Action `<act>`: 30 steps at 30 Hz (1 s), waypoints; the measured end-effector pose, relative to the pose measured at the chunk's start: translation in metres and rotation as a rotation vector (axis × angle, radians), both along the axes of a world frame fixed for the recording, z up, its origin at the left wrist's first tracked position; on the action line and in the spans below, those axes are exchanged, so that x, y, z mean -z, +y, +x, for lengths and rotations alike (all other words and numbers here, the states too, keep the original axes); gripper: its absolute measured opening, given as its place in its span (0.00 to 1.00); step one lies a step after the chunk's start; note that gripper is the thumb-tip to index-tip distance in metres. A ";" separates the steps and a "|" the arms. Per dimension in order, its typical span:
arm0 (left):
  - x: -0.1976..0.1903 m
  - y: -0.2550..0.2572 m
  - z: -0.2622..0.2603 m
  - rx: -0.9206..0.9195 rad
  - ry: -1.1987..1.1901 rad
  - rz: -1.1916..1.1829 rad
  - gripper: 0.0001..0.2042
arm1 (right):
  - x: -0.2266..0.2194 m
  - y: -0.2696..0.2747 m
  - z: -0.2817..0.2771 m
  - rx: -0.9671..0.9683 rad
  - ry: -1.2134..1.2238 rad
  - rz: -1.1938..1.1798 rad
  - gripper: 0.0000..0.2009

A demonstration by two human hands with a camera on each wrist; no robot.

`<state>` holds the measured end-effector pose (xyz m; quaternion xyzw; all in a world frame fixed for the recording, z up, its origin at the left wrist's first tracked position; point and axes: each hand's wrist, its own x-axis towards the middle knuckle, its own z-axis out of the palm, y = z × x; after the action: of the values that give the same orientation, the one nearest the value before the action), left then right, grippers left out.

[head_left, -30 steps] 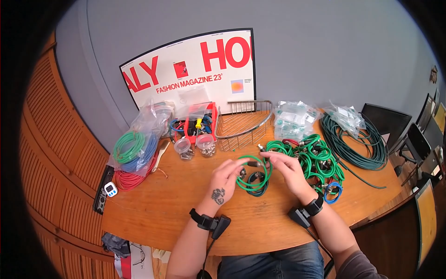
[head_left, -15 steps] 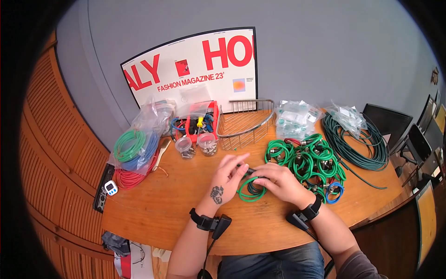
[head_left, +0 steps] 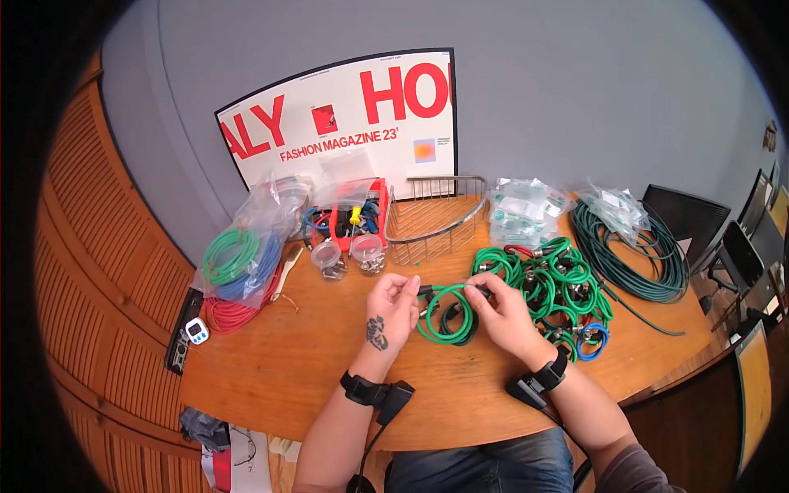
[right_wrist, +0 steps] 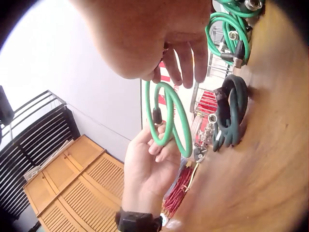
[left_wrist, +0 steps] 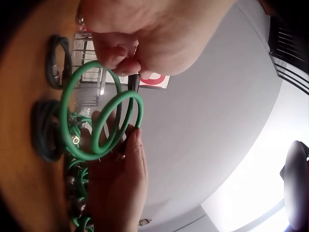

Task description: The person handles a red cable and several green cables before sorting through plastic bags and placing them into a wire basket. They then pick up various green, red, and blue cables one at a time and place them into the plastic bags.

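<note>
A looped green cable (left_wrist: 64, 111) hangs between my two hands above the table. My left hand (head_left: 393, 314) pinches one end of it at a black sleeve (right_wrist: 157, 116). The other end is between the thumb and fingers of my right hand (head_left: 509, 319), mostly hidden by them. In the right wrist view, the right hand's remaining fingers (right_wrist: 185, 63) stretch out beside the loops. Beneath the held cable, a dark green coiled cable (right_wrist: 236, 108) lies on the wooden table. The left wrist view shows another small dark coil (left_wrist: 52, 63) there.
Right of my hands lies a heap of green coiled cables (head_left: 567, 287), with a blue coil (head_left: 592, 341) at its front. Behind stand a wire basket (head_left: 436, 234), a red bin (head_left: 380, 197) and plastic cups of metal parts (head_left: 367, 256). Bagged cables (head_left: 230, 259) lie left; a big dark cable coil (head_left: 670, 271) lies right.
My hands came close together over the cable half a second ago, then moved apart. The left fingers, spread before, now pinch its end, and the green loops are raised between the hands.
</note>
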<state>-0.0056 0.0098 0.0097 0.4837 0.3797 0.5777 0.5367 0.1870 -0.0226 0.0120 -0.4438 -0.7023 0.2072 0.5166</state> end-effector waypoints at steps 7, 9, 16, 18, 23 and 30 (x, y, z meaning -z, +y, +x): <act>0.017 0.001 0.006 -0.108 0.058 0.079 0.11 | 0.005 -0.008 -0.011 -0.322 0.268 -0.338 0.05; 0.013 0.001 0.004 0.022 0.055 0.206 0.09 | -0.002 -0.010 -0.006 -0.264 0.129 -0.290 0.05; -0.006 -0.007 -0.017 0.262 0.758 0.300 0.08 | -0.005 -0.001 0.010 -0.273 -0.167 -0.010 0.06; -0.006 -0.009 -0.016 0.219 0.792 0.361 0.08 | -0.007 -0.003 0.010 -0.271 -0.073 -0.117 0.06; 0.009 0.000 -0.010 0.034 0.758 0.457 0.06 | -0.006 -0.002 0.009 -0.219 0.019 -0.204 0.06; 0.013 0.002 -0.005 0.129 0.169 0.060 0.07 | -0.002 0.000 0.002 -0.141 0.297 -0.368 0.06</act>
<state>-0.0110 0.0118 -0.0035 0.5701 0.3744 0.5102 0.5239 0.1886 -0.0222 0.0143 -0.4449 -0.5984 0.4300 0.5089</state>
